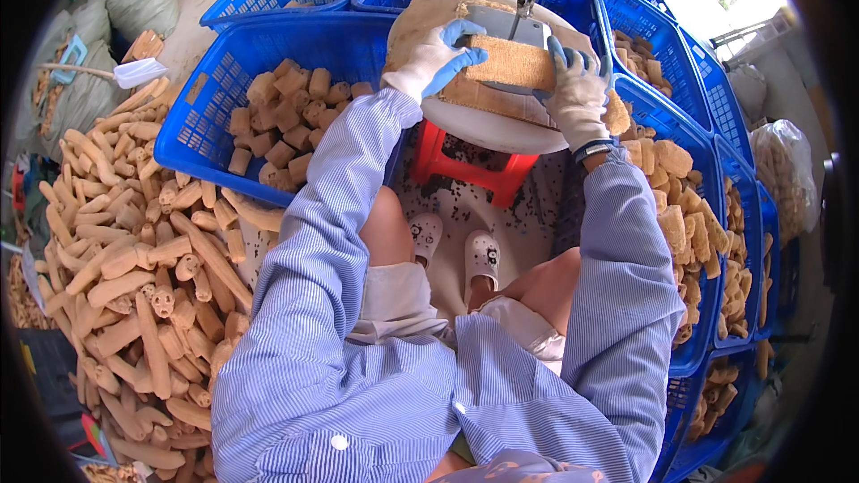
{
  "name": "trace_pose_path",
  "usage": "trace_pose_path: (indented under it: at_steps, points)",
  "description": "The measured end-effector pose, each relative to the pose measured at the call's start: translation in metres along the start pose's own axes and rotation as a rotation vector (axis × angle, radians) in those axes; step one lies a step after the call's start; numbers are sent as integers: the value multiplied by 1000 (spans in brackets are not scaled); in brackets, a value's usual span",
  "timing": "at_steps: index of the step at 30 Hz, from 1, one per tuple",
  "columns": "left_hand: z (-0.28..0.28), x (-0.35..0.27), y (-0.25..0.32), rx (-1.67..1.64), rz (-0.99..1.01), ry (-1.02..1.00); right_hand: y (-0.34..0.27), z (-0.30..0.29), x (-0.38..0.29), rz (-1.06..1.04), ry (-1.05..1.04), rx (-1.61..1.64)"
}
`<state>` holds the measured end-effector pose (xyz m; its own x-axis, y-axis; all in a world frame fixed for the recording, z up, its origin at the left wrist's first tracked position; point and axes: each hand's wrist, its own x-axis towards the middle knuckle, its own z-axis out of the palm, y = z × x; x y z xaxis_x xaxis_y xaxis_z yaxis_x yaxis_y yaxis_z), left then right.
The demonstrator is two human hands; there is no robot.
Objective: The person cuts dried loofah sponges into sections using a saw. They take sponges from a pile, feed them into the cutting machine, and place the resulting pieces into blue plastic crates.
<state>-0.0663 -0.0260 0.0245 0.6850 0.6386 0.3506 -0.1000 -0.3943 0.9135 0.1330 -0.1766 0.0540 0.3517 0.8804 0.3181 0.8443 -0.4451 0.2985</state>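
Observation:
My left hand, in a white work glove with blue coated fingertips, grips the left end of a dried loofah piece. My right hand, gloved alike, holds its other end. The piece lies crosswise just in front of the thin upright blade of a cutting machine, over its grey metal plate. Cardboard surrounds the plate on a round white top. Another loofah piece is beside my right wrist, partly hidden; whether the hand touches it I cannot tell.
A blue plastic basket at the left holds short loofah pieces. A large heap of long loofahs lies beside it. More blue baskets with loofah pieces line the right. A red stool stands under the round top. Filled sacks are at the upper left.

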Motion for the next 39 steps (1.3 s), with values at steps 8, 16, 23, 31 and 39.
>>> trace_pose_path:
  at_steps: [8,16,23,31,39]
  points:
    - [-14,5,-26,72,7,3,-11,25,14,-17,53,124]
    - [5,11,-50,425,304,123,-5,22,26,-35,7,97]
    - [16,39,-79,329,320,258,7,40,46,-131,67,35]
    - [19,61,-70,496,183,400,7,27,73,-187,-25,-77]
    - [5,86,-74,505,-120,421,9,24,113,-145,-250,77]
